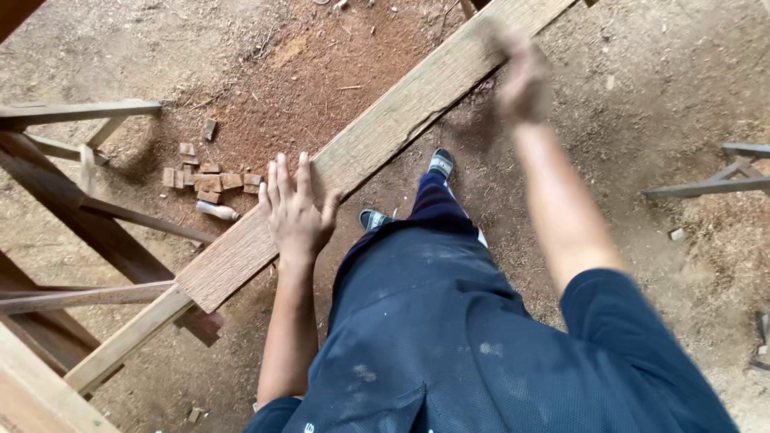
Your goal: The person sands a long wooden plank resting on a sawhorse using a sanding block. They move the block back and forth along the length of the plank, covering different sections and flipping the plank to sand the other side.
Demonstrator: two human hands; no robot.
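Flat, the left hand (295,210) presses the plank (377,136), right hand (523,78) blurred

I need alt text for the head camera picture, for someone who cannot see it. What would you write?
Seen from above, a person in dark blue clothes presses the left hand flat on a long wooden plank, while the blurred right hand is at its far edge. Small wood blocks lie on the sawdust-covered ground.
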